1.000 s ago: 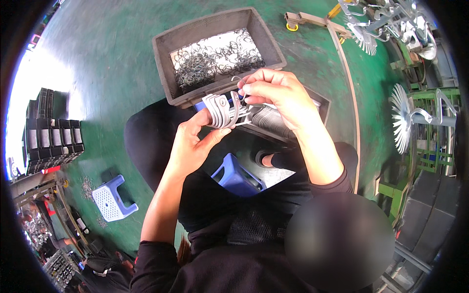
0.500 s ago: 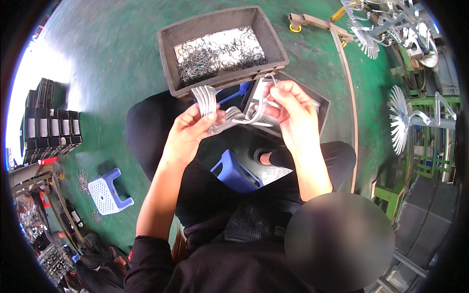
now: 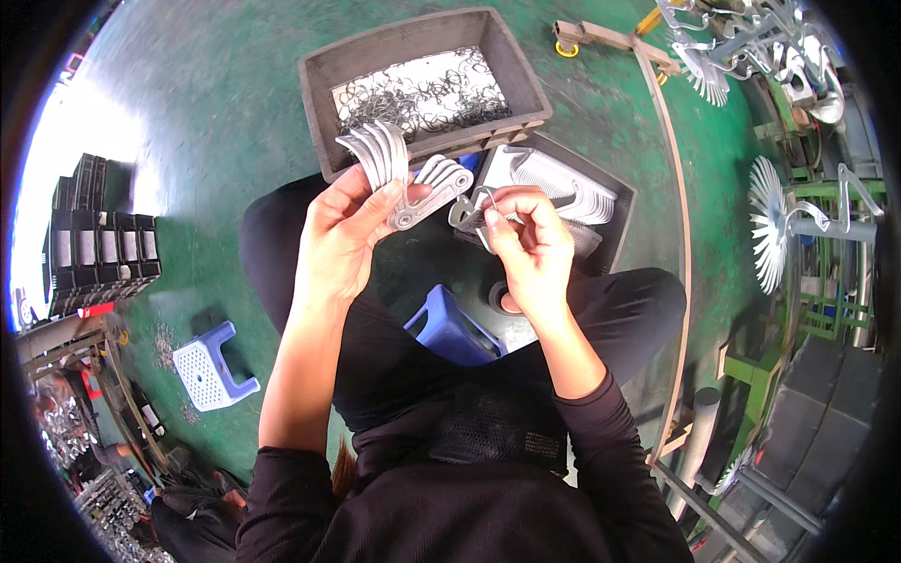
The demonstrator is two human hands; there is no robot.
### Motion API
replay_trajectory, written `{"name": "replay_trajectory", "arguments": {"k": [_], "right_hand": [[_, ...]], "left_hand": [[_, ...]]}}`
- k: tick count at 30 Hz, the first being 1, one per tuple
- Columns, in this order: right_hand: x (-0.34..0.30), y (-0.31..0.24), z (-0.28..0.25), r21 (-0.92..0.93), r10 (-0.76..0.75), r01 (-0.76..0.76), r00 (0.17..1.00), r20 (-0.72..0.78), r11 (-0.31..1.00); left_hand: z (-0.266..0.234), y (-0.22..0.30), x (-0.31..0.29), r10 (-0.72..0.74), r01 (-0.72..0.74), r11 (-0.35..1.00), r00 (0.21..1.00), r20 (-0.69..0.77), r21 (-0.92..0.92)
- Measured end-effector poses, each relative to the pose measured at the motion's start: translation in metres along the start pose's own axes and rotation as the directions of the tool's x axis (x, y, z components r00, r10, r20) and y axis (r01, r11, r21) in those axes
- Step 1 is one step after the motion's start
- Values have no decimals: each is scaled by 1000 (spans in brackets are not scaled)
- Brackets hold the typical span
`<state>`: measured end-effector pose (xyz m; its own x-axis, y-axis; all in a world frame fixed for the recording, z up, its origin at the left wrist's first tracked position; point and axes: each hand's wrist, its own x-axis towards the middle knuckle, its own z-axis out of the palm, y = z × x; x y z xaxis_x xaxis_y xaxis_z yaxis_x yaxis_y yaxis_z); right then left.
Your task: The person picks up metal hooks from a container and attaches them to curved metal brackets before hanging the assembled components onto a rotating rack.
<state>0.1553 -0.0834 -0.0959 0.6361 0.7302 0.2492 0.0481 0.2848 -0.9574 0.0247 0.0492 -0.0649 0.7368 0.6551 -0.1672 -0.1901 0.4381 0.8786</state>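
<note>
My left hand (image 3: 343, 225) is closed round a fanned bunch of curved silver metal levers (image 3: 380, 155), their rounded, holed ends pointing right. Close beside it, my right hand (image 3: 530, 235) pinches a grey metal lever (image 3: 466, 214), its near end tucked under the fingers. A thin wire hook seems to show at those fingertips, though most of it is hidden. Beyond my right hand stands a dark crate (image 3: 619, 211) holding stacked rows of similar silver levers (image 3: 554, 178). Farther off, a grey plastic bin (image 3: 324, 113) holds many loose dark wire hooks (image 3: 413, 98) on a white sheet.
A blue stool (image 3: 455, 328) stands between my legs. To the left are a pale blue stool (image 3: 214, 368) and stacked black crates (image 3: 103, 244). Racks with hanging metal parts (image 3: 770, 225) line the right side, behind a long floor-level rail (image 3: 668, 178). A person (image 3: 192, 516) is at lower left.
My right hand has come down and toward me, and its lever has turned. The bunch in my left hand has risen slightly, and its holed ends now fan out to the right.
</note>
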Motion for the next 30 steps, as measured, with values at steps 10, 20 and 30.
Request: {"name": "replay_trajectory", "arguments": {"k": [10,20,30], "right_hand": [[-2,7,0,-17,2,-2,1000,-14,1000],[-3,11,3,-53,-2,1,1000,-18,999],[2,9,3,-296,-141,135,990,1,946]], "left_hand": [[-4,-6,7,22,-23,1000,1000,-7,-3],[1,4,4,93,-74,981,991,-99,181],[13,14,0,71,-63,994,992,-105,85]]}}
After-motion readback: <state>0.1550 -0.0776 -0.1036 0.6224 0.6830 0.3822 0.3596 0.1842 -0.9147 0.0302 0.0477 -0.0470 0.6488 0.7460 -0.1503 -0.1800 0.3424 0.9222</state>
